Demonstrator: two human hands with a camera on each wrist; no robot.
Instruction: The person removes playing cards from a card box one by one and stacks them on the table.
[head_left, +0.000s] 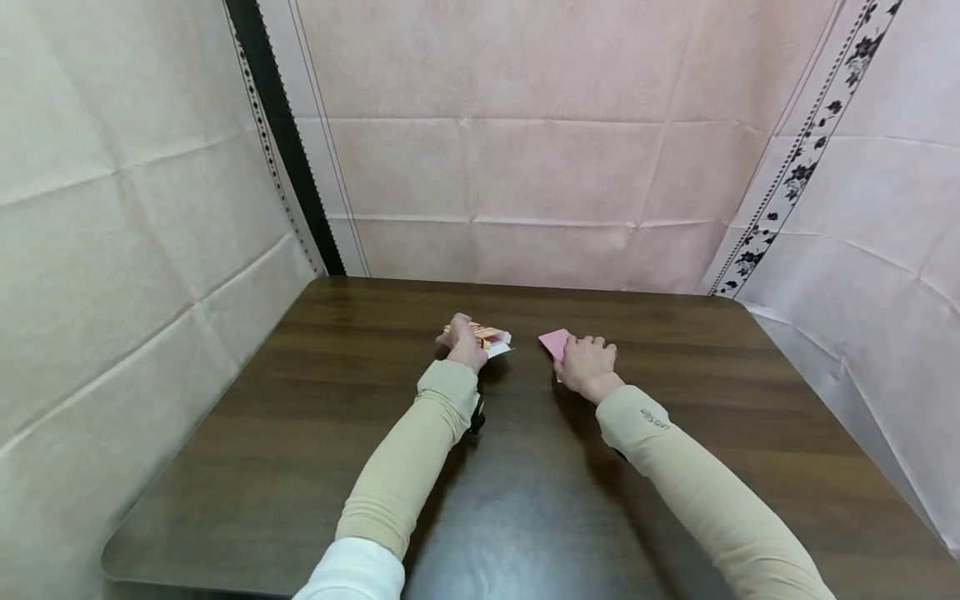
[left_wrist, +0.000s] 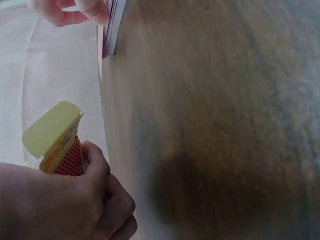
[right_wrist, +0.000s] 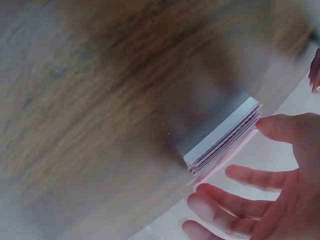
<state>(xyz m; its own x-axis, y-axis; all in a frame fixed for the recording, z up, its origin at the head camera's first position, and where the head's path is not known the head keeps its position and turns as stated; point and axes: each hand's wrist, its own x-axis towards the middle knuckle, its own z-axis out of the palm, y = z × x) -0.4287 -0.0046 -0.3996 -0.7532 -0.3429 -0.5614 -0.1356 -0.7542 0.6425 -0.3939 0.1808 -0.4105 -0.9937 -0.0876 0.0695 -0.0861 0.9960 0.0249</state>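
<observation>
My left hand (head_left: 462,342) grips a small card box (head_left: 494,337) above the table's far half. The left wrist view shows the box's yellow flap (left_wrist: 52,129) standing up and a red lattice-patterned side (left_wrist: 70,159) beside the fingers. To the right, my right hand (head_left: 588,367) holds a deck of playing cards (head_left: 554,341) with a pink patterned back. Seen from the right wrist, the deck (right_wrist: 223,143) has its layered edges showing, with the thumb (right_wrist: 277,127) at one end and fingers (right_wrist: 210,202) near the other. The box's inside is hidden.
Both hands are over a dark brown wooden table (head_left: 360,367) with rounded corners. Pale creased cloth (head_left: 487,167) hangs behind it and at both sides. A black strip (head_left: 288,137) runs down the left corner, and a floral border (head_left: 798,171) down the right.
</observation>
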